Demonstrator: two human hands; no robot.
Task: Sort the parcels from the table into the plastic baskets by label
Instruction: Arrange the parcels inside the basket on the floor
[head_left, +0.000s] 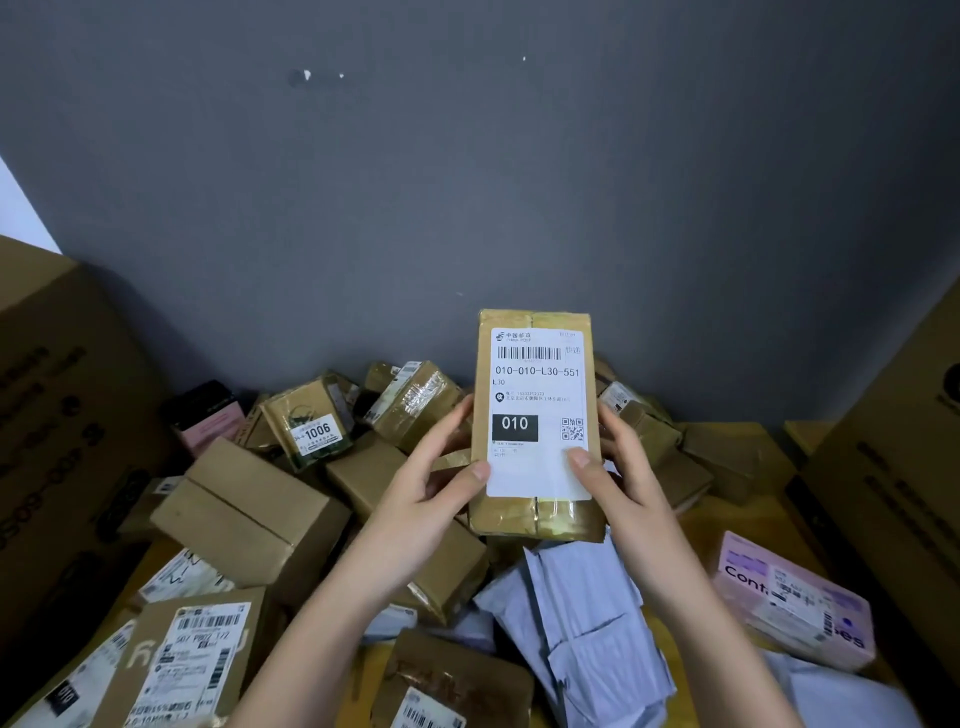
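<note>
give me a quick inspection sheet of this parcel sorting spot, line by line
surface: wooden table, mostly buried under parcels
job's things: taped brown parcel held upright, its white label reading 010-010-L30-551; baskets not seen
clutter: brown boxes, grey poly mailers, a pink box, a parcel marked 1006
hands: left hand and right hand grip the parcel's sides, thumbs on its front
cables: nothing seen
surroundings: grey wall; large cartons left and right
</note>
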